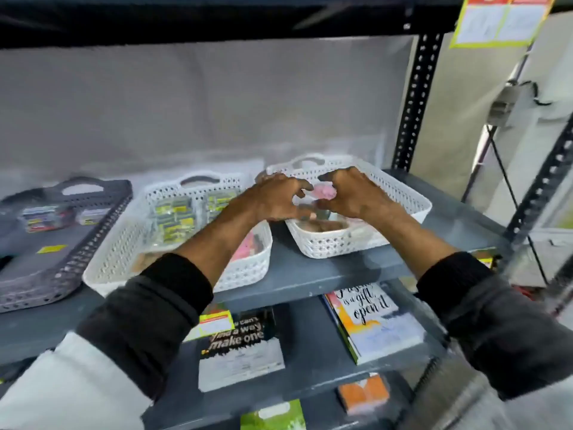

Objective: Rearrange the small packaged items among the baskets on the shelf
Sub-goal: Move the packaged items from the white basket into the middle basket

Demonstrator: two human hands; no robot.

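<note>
Packets [322, 193] lie in the white basket [403, 193], centre-right of frame. Left hand [276, 197] and right hand [353, 193] curl over them; grasp not discernible (blurred). Risk: a loose pinch drops packets onto the shelf [310, 274].

Black notebook [240, 342]: "find a way… make one". White notebook [370, 318]: "gift, open it".

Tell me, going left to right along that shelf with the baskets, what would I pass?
Grey basket with a few small packets → middle white basket holding yellow-and-green packets → left hand → right hand, both over the right white basket → black shelf post.
</note>
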